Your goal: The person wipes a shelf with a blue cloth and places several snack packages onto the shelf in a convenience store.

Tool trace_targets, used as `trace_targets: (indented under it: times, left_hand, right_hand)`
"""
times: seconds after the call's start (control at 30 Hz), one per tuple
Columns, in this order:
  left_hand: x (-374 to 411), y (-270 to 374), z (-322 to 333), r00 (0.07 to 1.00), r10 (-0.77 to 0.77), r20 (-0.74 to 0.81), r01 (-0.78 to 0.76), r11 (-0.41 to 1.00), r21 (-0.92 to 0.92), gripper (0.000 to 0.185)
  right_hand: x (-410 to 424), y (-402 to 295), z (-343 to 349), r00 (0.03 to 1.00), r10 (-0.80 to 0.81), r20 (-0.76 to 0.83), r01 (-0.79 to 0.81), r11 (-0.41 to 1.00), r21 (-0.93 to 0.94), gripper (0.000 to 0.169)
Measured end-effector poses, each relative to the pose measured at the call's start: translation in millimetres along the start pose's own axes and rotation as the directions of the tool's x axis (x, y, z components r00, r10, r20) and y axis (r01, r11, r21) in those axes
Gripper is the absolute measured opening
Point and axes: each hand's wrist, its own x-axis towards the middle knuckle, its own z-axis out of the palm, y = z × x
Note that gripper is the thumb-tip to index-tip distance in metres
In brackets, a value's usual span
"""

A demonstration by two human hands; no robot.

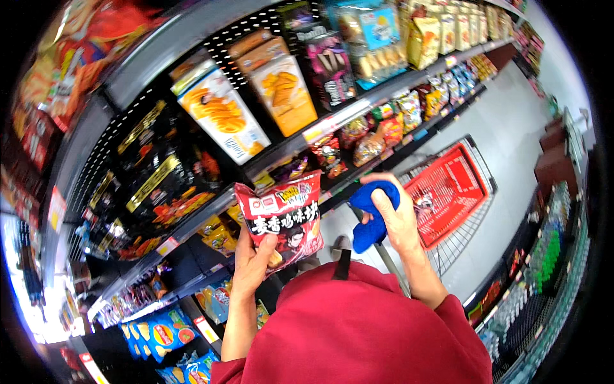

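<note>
My left hand (253, 261) grips the lower left side of a red snack bag (283, 221), thumb on its printed front, which bears writing and a drawn figure. To the right, my right hand (395, 216) is closed on a bunched blue cloth (374, 216), with part of the cloth hanging below the fingers. The bag and the cloth are apart. Both are held in front of my red garment, beside the shelf edge.
Shelves with boxed snacks (223, 115), black packages (158, 168) and small bags (410, 110) stand ahead and left. A shopping cart with a red panel (443, 194) is at the right. Blue chip bags (163, 333) lie low at the left; bottles (547, 259) line the far right.
</note>
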Motion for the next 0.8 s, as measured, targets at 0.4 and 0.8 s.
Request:
trace_targets:
  times: [0.4, 0.8]
  left_hand:
    - [18, 15, 86, 0.769, -0.198, 0.608, 0.032, 0.962, 0.272, 0.070]
    - [59, -5, 159, 0.827, 0.045, 0.560, -0.165, 0.972, 0.167, 0.085]
  right_hand:
    - [-21, -28, -85, 0.954, -0.092, 0.284, 0.232, 0.827, -0.513, 0.021]
    - [-62, -32, -195, 0.819, -0.519, -0.243, -0.051, 0.357, -0.933, 0.017]
